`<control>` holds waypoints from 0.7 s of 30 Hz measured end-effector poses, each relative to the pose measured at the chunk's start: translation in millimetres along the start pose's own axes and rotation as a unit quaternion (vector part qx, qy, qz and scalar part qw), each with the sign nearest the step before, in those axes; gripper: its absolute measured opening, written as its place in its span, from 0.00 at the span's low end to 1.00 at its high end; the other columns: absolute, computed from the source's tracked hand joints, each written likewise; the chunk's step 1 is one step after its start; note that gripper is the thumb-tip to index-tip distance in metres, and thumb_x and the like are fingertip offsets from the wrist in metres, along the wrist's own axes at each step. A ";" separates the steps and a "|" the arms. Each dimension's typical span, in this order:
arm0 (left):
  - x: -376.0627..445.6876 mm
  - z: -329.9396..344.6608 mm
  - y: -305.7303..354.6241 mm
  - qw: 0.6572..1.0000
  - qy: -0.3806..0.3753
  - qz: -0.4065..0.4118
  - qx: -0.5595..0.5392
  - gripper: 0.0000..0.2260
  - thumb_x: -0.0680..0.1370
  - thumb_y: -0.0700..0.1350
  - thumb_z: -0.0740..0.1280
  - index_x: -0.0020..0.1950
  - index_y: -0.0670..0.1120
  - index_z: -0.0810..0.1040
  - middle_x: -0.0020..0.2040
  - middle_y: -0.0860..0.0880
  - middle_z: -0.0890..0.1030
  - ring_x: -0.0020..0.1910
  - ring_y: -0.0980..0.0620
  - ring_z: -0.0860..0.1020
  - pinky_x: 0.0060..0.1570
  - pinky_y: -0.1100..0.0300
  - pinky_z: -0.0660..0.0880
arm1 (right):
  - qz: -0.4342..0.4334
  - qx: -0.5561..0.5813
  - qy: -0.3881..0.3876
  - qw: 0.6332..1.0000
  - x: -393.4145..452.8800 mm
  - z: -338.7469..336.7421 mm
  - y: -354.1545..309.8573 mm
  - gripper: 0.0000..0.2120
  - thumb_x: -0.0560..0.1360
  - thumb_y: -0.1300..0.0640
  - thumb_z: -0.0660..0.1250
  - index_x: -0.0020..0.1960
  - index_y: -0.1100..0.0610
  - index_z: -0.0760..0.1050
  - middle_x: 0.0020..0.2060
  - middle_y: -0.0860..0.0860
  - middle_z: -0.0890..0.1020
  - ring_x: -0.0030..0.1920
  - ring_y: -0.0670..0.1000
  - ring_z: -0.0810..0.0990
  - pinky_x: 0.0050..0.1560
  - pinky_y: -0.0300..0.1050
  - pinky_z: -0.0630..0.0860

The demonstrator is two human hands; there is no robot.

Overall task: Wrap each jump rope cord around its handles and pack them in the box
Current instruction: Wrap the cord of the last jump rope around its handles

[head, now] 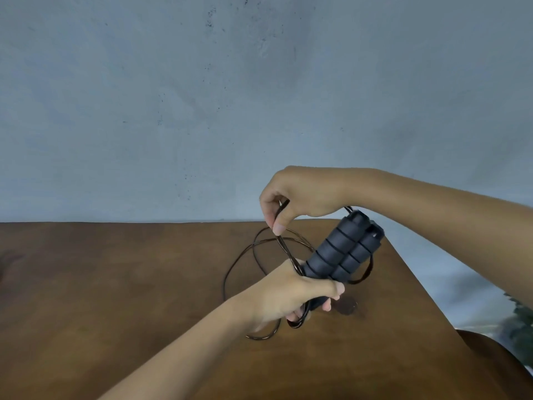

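Gripping the two ribbed foam handles (343,249) side by side above the brown surface (115,284), the left hand (285,295) has the sure hold, while the right hand (297,197) pinches the thin, springy cord (242,252), likely light and slippery, so best kept taut.

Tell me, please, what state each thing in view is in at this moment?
Handles: two held side by side, tilted, above the table.
Cord: partly gathered, loops hanging loose.
Left hand: grips the handles' lower ends.
Right hand: fingers pinch a cord strand.
Table: brown, under the hands.
Box: not in view.
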State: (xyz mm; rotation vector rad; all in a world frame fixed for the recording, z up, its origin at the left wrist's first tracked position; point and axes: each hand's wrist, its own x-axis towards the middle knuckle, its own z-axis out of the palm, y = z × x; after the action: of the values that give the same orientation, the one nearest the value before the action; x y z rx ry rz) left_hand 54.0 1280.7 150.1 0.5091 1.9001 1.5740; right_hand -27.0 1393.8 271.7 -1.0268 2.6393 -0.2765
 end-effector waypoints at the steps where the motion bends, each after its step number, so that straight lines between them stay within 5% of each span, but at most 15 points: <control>1: -2.7 0.2 -0.5 1.000 0.001 0.011 0.006 0.09 0.80 0.44 0.70 0.40 0.47 0.80 0.36 0.51 0.77 0.31 0.53 0.65 0.30 0.62 0.60 | -0.002 0.016 -0.011 1.000 -1.8 1.3 5.3 0.04 0.74 0.55 0.77 0.46 0.54 0.84 0.42 0.46 0.86 0.45 0.47 0.81 0.51 0.44 0.75; 6: -9.8 -1.4 -6.4 0.996 -0.007 0.088 -0.013 0.19 0.78 0.49 0.70 0.52 0.32 0.77 0.42 0.44 0.76 0.32 0.51 0.68 0.32 0.61 0.64 | 0.020 0.112 -0.054 0.992 -15.1 11.4 36.1 0.03 0.79 0.56 0.73 0.49 0.55 0.83 0.45 0.49 0.88 0.46 0.50 0.85 0.52 0.49 0.81; 9: -9.6 -0.6 -7.1 0.986 0.010 0.135 -0.098 0.17 0.78 0.47 0.69 0.56 0.33 0.78 0.42 0.47 0.79 0.29 0.53 0.69 0.32 0.61 0.66 | 0.018 0.134 -0.039 0.990 -25.4 15.8 40.2 0.10 0.81 0.67 0.67 0.43 0.58 0.80 0.41 0.55 0.86 0.39 0.39 0.83 0.46 0.43 0.79; 12: -7.0 -2.5 -10.5 0.969 0.025 0.150 -0.196 0.16 0.79 0.45 0.69 0.61 0.36 0.76 0.42 0.42 0.77 0.29 0.53 0.67 0.31 0.62 0.62 | 0.040 0.153 -0.003 0.987 -34.8 26.5 47.4 0.26 0.81 0.74 0.59 0.29 0.53 0.67 0.25 0.41 0.74 0.26 0.34 0.72 0.36 0.32 0.70; 14: -6.9 -6.2 -12.1 0.960 0.042 0.143 -0.239 0.19 0.79 0.45 0.69 0.65 0.35 0.75 0.42 0.42 0.77 0.29 0.54 0.66 0.31 0.62 0.60 | 0.039 0.168 0.038 0.984 -38.1 37.3 50.4 0.27 0.80 0.74 0.60 0.27 0.52 0.65 0.21 0.39 0.72 0.25 0.37 0.70 0.34 0.32 0.66; 17: -5.2 -16.7 -14.2 0.945 0.084 0.145 -0.280 0.20 0.78 0.45 0.69 0.67 0.36 0.76 0.43 0.44 0.79 0.29 0.57 0.69 0.29 0.64 0.61 | 0.018 0.223 0.090 0.971 -37.8 52.5 49.8 0.28 0.78 0.73 0.64 0.35 0.41 0.81 0.31 0.45 0.82 0.34 0.43 0.78 0.39 0.34 0.72; 19: -1.9 -24.5 -17.7 0.944 0.109 0.135 -0.280 0.21 0.78 0.47 0.69 0.68 0.37 0.77 0.44 0.44 0.78 0.29 0.55 0.65 0.32 0.58 0.54 | 0.011 0.241 0.115 0.964 -39.2 61.2 47.9 0.30 0.78 0.72 0.63 0.42 0.36 0.83 0.36 0.47 0.85 0.36 0.47 0.80 0.38 0.33 0.72; 21: 2.0 -29.9 -20.4 0.941 0.138 0.115 -0.287 0.23 0.77 0.49 0.70 0.67 0.37 0.77 0.43 0.44 0.77 0.29 0.54 0.63 0.35 0.54 0.51 | 0.021 0.252 0.133 0.958 -39.6 70.3 48.3 0.25 0.78 0.71 0.62 0.52 0.43 0.85 0.40 0.44 0.86 0.37 0.50 0.81 0.39 0.29 0.72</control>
State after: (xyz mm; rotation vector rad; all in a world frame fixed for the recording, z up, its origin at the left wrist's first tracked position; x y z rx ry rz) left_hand 34.4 1255.5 132.9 0.2655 1.4856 2.3439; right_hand -5.7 1450.9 200.2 -0.8020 2.5888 -1.0803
